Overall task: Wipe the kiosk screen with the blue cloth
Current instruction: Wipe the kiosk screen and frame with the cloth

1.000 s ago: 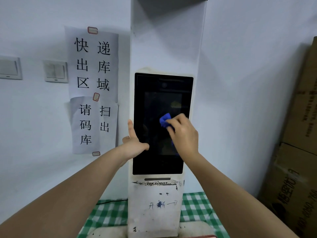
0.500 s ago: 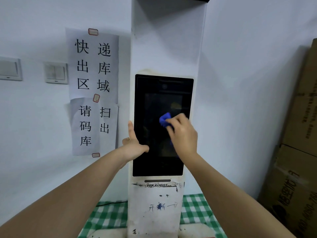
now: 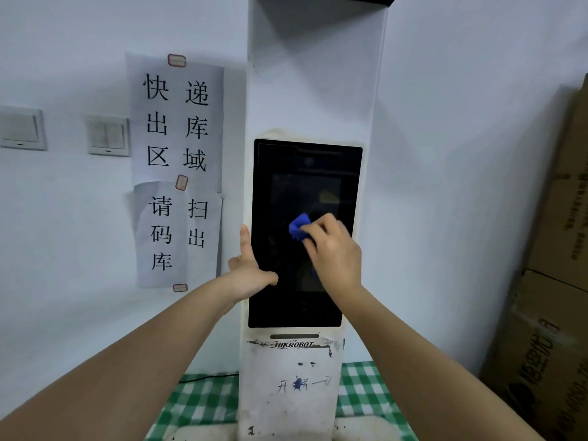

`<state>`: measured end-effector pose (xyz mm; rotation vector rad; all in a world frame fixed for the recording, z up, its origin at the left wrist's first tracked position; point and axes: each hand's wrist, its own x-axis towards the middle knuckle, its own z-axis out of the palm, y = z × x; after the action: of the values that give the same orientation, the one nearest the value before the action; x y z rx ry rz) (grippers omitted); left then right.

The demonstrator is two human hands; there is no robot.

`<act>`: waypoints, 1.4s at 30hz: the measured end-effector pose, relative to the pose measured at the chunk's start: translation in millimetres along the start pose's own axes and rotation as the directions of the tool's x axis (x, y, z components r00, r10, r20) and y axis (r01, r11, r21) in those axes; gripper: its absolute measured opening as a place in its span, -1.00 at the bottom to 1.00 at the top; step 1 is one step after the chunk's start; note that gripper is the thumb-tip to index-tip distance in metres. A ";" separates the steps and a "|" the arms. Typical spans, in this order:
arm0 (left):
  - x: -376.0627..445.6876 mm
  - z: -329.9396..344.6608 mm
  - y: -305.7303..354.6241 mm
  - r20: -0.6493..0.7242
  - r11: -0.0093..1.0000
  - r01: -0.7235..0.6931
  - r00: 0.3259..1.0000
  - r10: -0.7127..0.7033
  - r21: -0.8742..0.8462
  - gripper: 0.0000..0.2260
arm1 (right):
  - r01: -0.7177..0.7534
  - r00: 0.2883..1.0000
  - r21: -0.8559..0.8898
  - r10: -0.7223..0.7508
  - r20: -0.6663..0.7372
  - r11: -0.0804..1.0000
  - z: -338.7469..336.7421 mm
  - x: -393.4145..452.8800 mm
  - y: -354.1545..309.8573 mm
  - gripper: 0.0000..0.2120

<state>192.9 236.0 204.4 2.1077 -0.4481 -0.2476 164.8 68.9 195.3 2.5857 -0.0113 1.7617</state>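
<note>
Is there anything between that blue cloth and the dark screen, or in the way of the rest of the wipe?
Nothing visible. The right hand presses the blue cloth straight onto the kiosk screen. The left hand rests at the screen's left edge, its thumb lying over the glass there.

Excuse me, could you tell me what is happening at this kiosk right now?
A person is wiping the kiosk screen. The right hand holds a bunched blue cloth against the middle of the dark glass. The left hand steadies the white kiosk at the screen's left edge, thumb on the glass and a finger pointing up along the frame. The kiosk stands on a green checked cloth, beside paper signs taped to the wall.
</note>
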 end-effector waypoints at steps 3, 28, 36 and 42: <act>-1.0 0.6 0.4 -0.001 1.000 0.001 1.000 -0.001 -0.013 -0.02 | -0.068 0.996 -0.018 0.067 -0.057 0.998 6.4 1.6 -6.8 -0.84; -1.2 0.4 -9.7 -0.028 0.994 -0.053 0.998 0.051 -0.097 -0.01 | 0.117 0.993 -0.044 -0.116 0.027 0.992 10.8 4.9 -20.5 -0.84; 8.6 -0.2 -12.3 0.015 0.990 -0.024 1.000 0.027 -0.139 -0.06 | 0.223 0.974 -0.127 -0.217 0.062 0.967 30.9 -12.8 -35.5 -0.80; 3.9 -7.5 -17.1 0.046 0.992 -0.039 0.998 0.045 -0.120 -0.07 | 0.278 0.959 -0.075 -0.272 0.084 0.958 19.7 -2.9 -30.7 -0.82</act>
<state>202.7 248.7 194.2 1.9771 -0.4941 -0.2946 182.4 99.3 185.2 2.4478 0.2533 1.5358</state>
